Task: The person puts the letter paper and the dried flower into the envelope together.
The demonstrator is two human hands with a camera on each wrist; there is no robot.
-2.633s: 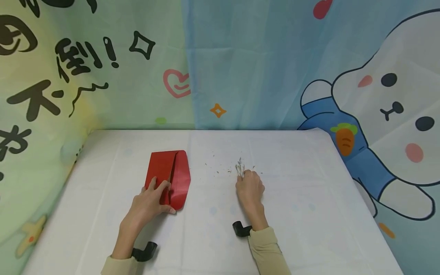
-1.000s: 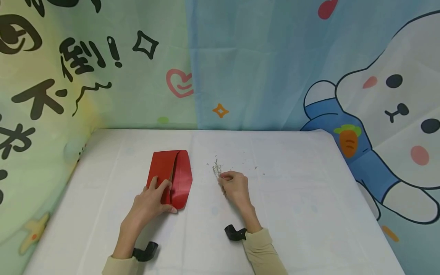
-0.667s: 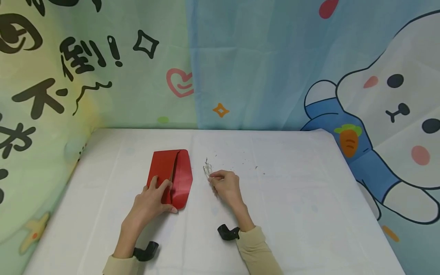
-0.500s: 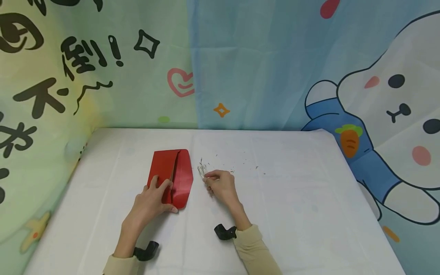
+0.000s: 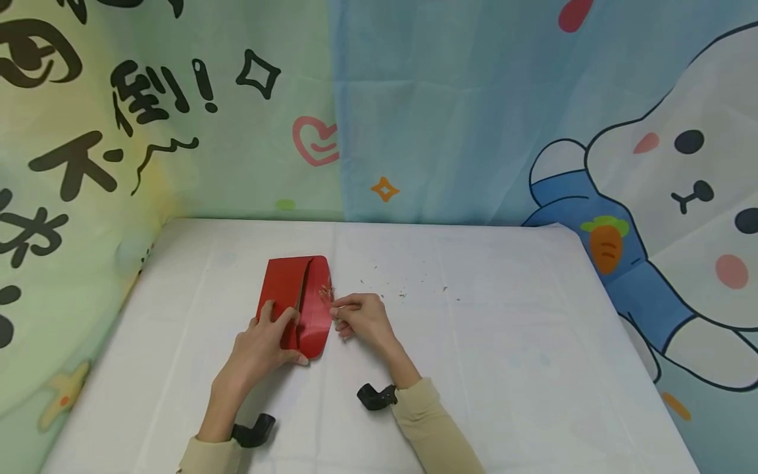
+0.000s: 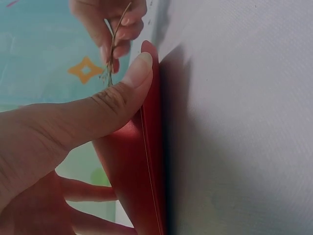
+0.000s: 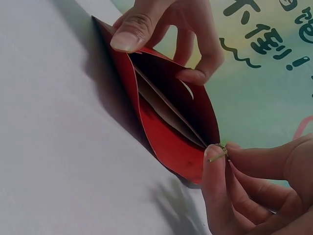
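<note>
A red envelope (image 5: 283,280) lies on the white-covered table, its flap folded out to the right. My left hand (image 5: 257,345) grips its near end, thumb at the flap's edge and fingers on the front panel. In the right wrist view the envelope's mouth gapes, and a pale sheet (image 7: 159,108) shows inside. My right hand (image 5: 370,326) pinches a small bunch of dried sprigs (image 5: 326,294) between thumb and fingertips. The sprigs' tips overlap the flap in the head view; in the left wrist view a thin stem (image 6: 116,36) runs along the right fingers.
Dry crumbs (image 5: 403,295) are scattered on the white tablecloth (image 5: 503,342) right of the envelope. Black camera mounts (image 5: 253,431) sit at both wrists. A printed cloth backdrop (image 5: 438,131) stands behind the table's far edge.
My right hand has picked up the sprigs from among the crumbs and carried them left to the envelope's flap. The left hand keeps its hold on the envelope.
</note>
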